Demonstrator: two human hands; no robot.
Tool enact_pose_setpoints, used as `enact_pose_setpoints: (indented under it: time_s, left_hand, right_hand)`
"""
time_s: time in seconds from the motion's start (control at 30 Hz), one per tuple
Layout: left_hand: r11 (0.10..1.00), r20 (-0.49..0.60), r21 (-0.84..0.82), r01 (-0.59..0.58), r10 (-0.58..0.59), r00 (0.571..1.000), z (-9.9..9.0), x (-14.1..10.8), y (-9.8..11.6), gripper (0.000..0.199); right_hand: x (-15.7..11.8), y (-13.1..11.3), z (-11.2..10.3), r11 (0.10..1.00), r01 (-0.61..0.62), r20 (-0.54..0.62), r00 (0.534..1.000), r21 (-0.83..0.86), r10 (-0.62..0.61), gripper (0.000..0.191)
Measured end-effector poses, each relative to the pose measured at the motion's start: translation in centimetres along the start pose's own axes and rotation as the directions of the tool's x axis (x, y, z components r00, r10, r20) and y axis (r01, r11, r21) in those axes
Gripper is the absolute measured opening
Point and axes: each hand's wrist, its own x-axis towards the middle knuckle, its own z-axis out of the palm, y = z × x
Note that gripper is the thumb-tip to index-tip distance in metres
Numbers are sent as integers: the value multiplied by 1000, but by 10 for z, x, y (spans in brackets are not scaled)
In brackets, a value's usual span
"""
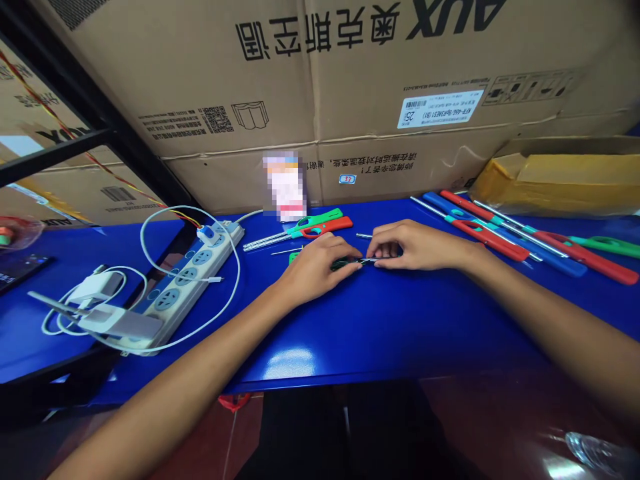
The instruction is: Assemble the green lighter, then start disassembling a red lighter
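Note:
Both hands meet over the blue table, near its middle. My left hand (323, 267) is closed around a dark, thin item that its fingers mostly cover. My right hand (407, 247) pinches a slim metal rod (370, 259) that spans the short gap between the hands. Just behind them, a short silver tip (363, 235) lies on the table. A green piece (295, 257) shows beside my left hand. Green (330, 217) and red (336, 225) long-necked lighters lie behind my left hand. Several red, blue and green lighters (490, 239) lie to the right of my right hand.
A white power strip (185, 293) with chargers and looping cables stands at left, near a black metal frame (125, 163). Large cartons (350, 80) rise behind the blue table (380, 333). A yellow-taped box (560, 177) is at back right, and a dark phone (23, 270) at far left.

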Motion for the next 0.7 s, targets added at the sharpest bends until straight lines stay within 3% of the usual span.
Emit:
enact_pose_setpoints:
  time_s: [0.27, 0.7]
  left_hand:
    - [998, -27, 60, 36, -34, 999, 7, 2, -5, 16]
    - [985, -62, 153, -75, 85, 994, 13, -2, -9, 21]
  right_hand:
    - [2, -2, 2, 999, 50, -58, 997, -12, -51, 19]
    - [6, -2, 12, 993, 29, -100, 995, 116, -17, 19]
